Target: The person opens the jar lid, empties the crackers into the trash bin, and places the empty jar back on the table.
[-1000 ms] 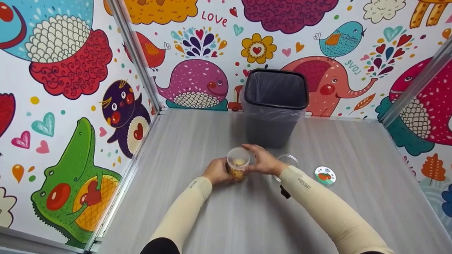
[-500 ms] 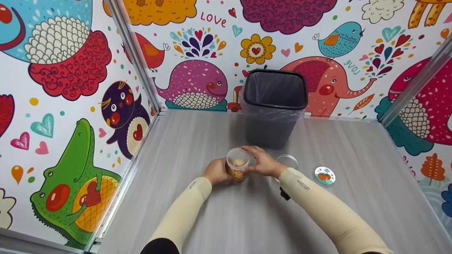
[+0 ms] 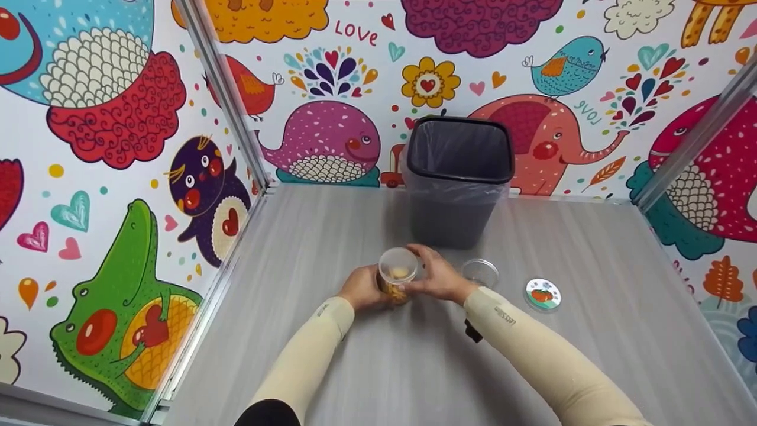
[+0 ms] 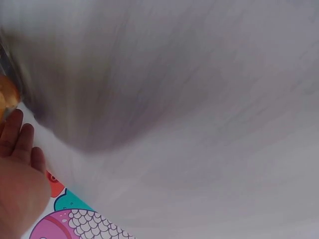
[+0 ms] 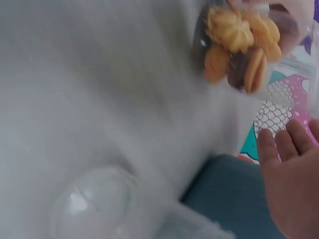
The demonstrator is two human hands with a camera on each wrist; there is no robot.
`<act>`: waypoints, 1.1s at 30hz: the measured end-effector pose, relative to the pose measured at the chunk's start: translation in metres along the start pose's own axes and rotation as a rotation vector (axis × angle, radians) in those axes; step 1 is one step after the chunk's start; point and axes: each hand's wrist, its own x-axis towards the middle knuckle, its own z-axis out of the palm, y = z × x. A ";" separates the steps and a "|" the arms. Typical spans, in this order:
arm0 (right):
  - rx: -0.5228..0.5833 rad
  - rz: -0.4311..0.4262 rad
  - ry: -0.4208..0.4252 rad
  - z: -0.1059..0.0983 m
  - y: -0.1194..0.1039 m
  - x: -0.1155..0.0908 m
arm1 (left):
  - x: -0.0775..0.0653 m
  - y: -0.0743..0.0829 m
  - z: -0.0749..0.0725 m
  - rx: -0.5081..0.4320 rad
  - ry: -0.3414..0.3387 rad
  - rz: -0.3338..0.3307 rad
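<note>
Holding a clear cookie jar (image 3: 398, 273) near the centre of the head view, with left hand (image 3: 362, 288) curled round one side, fingertips hidden, and right hand (image 3: 439, 276) gripping the other. Cut off at the left wrist view's edge. Much blurred, lower left of the right wrist view: a transparent round lid (image 5: 94, 206).

Cream sleeves (image 3: 550, 349) bear dark lettering (image 3: 505, 316), black cloth (image 3: 269, 413) meeting the left one.

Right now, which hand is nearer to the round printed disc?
The right hand: it is left of the disc, at the jar's nearer side. The left hand is farther left, at the jar's opposite side.
</note>
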 end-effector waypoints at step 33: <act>0.067 -0.010 0.103 0.009 0.004 -0.006 | -0.001 0.002 0.000 0.001 0.007 0.009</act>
